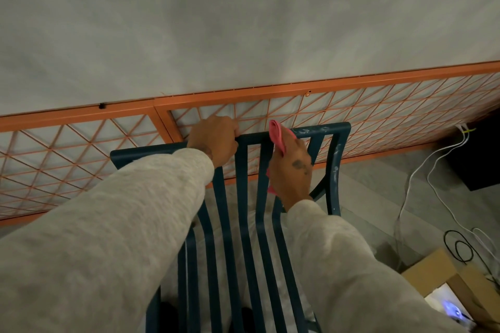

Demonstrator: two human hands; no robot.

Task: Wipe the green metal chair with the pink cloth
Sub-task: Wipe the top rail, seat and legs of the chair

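Observation:
The dark green metal chair [334,159] stands in front of me, its slatted back and seat running from the centre down to the bottom edge. My left hand [212,140] grips the top rail of the backrest. My right hand [290,170] holds the pink cloth [277,134] bunched against the top rail and an upper slat, right of the left hand. Whitish smears show on the rail and the right post. Both forearms wear pale grey sleeves.
An orange metal lattice panel [351,113] leans along the grey wall right behind the chair. White cables [416,170] and black cables [460,249] trail on the floor at the right, near a dark box [481,154] and an open cardboard box [438,270].

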